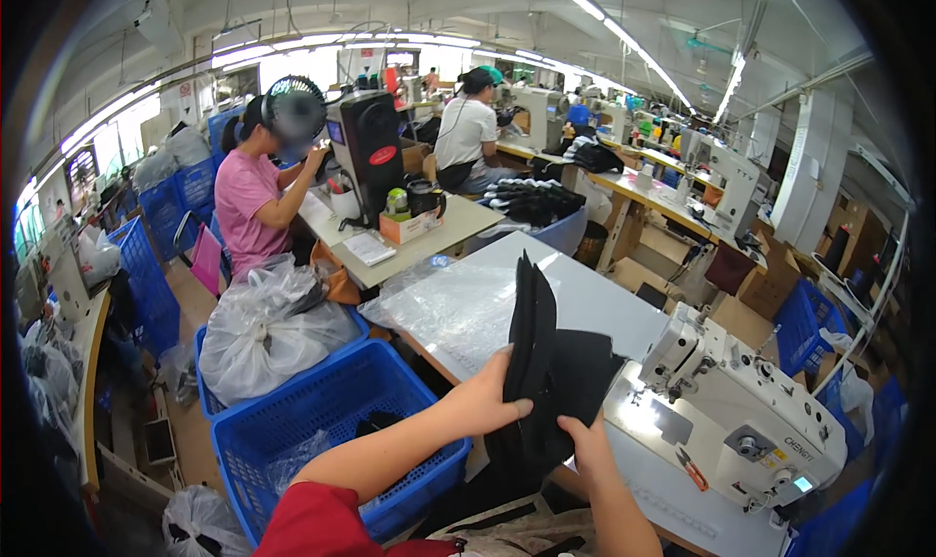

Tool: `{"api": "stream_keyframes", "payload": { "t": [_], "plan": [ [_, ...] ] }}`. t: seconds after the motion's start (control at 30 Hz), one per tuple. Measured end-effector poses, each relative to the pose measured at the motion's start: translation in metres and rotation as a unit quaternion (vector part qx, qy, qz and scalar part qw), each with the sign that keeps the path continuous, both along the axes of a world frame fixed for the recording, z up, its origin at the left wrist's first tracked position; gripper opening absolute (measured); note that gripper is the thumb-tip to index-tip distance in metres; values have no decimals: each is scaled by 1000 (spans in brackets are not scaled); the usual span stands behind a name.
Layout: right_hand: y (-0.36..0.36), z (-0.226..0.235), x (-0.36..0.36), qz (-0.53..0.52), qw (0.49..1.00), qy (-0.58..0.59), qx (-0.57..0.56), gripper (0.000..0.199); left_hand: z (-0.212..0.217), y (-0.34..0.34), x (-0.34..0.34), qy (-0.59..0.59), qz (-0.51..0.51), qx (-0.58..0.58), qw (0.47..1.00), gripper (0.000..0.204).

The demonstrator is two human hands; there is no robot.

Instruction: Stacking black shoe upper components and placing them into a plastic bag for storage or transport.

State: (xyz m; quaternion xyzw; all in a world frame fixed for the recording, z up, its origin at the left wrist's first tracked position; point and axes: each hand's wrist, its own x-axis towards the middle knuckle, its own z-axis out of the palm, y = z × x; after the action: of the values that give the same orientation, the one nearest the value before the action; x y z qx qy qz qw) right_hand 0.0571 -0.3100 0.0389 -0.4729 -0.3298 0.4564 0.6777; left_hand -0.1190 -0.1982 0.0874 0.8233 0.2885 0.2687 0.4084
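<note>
Several black fabric pieces, stacked and partly folded, are held up in front of me over the table's near edge. My left hand grips the stack on its left side, thumb across the front. At the lower right, my right hand pinches the same pieces near their edge. What the fabric pieces are for does not show. To the right stands a white sewing machine, its work light shining on the bed. Orange-handled thread snips lie on the table beside it.
A blue plastic basket with dark pieces and clear plastic sits at my left. Behind it rests a tied clear bag. Clear plastic film covers part of the white table. A person in pink works at the neighbouring table.
</note>
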Motion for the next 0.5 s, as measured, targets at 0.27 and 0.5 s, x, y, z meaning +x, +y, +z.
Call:
{"api": "stream_keyframes", "payload": {
  "t": [0.27,0.5],
  "plan": [
    [76,-9,65,-34,987,-137,-74,62,7,47,96,197,0,148,969,78],
    [90,-68,102,-5,988,118,-103,81,-52,35,150,259,4,266,928,72]
  ]
}}
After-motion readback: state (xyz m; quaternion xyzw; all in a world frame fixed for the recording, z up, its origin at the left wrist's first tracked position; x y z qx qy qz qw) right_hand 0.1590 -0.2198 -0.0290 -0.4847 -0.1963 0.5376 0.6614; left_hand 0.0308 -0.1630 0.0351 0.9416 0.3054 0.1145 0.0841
